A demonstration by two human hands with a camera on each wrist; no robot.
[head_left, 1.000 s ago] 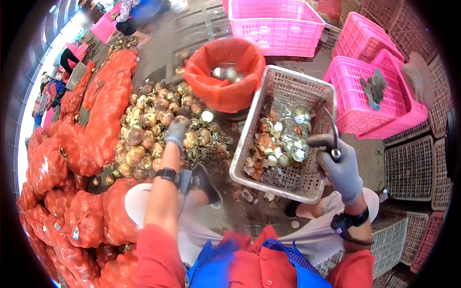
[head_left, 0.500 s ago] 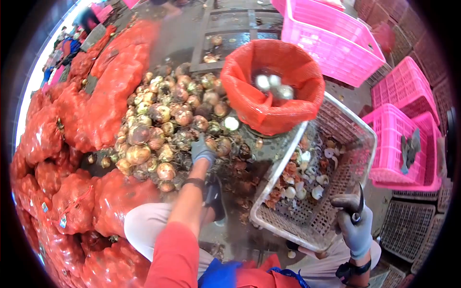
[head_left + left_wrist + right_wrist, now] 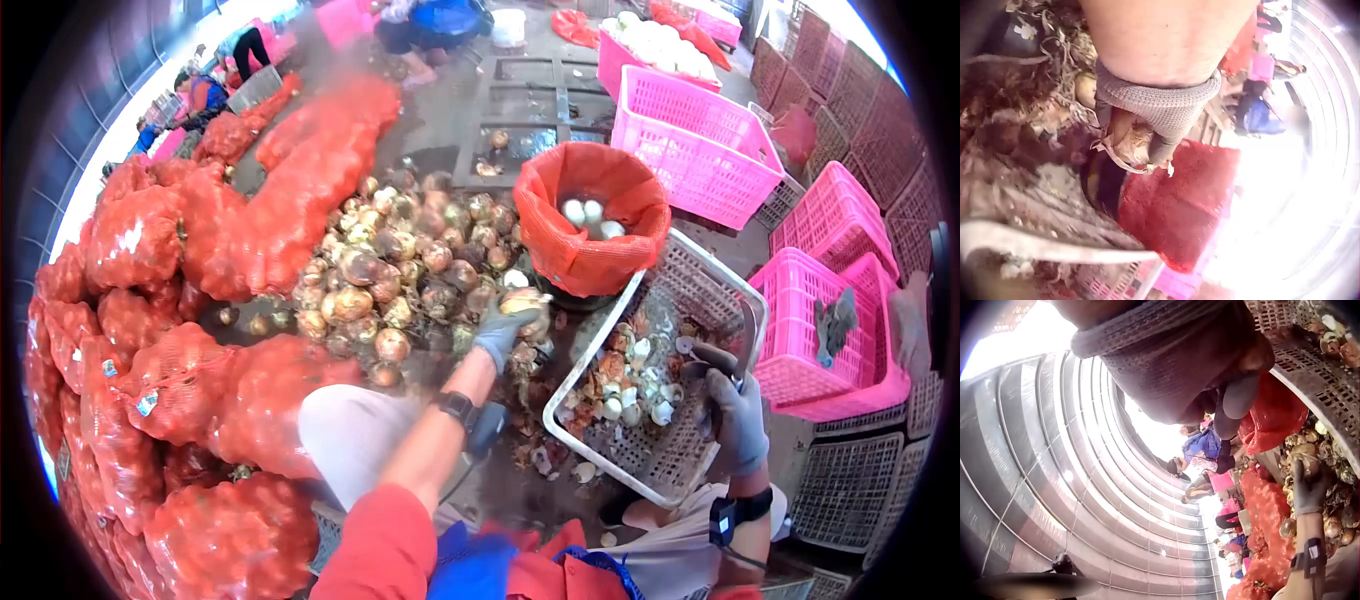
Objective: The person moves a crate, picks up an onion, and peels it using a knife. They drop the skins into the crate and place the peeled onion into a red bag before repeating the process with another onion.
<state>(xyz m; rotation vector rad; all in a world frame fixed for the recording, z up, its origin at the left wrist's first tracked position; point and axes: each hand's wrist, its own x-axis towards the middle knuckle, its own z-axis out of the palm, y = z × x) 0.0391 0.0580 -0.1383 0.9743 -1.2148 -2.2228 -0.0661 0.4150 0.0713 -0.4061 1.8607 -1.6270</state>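
My gloved left hand (image 3: 502, 332) grips an unpeeled onion (image 3: 525, 301), at the right edge of a heap of onions (image 3: 390, 265) on the floor. The left wrist view shows the onion's dry skin (image 3: 1135, 149) and trailing roots between the gloved fingers. In my gloved right hand (image 3: 738, 420) is a small curved knife (image 3: 749, 335), its blade pointing up and away from me. That hand is over the near right side of a pale plastic crate (image 3: 665, 495) holding onion peelings and cut white pieces (image 3: 630, 375). The right wrist view hides most of the knife.
A bucket lined with a red mesh bag (image 3: 590, 262), with peeled onions inside, stands beyond the crate. Full red mesh sacks (image 3: 150, 330) crowd the left. Pink crates (image 3: 690, 150) stand behind and to the right, one with a grey glove (image 3: 835, 325) on it. Other people are at the far left.
My left hand, reaching into the heap earlier, has come up to the right with an onion in its grip. The right hand still holds the knife by the crate. The head view has shifted.
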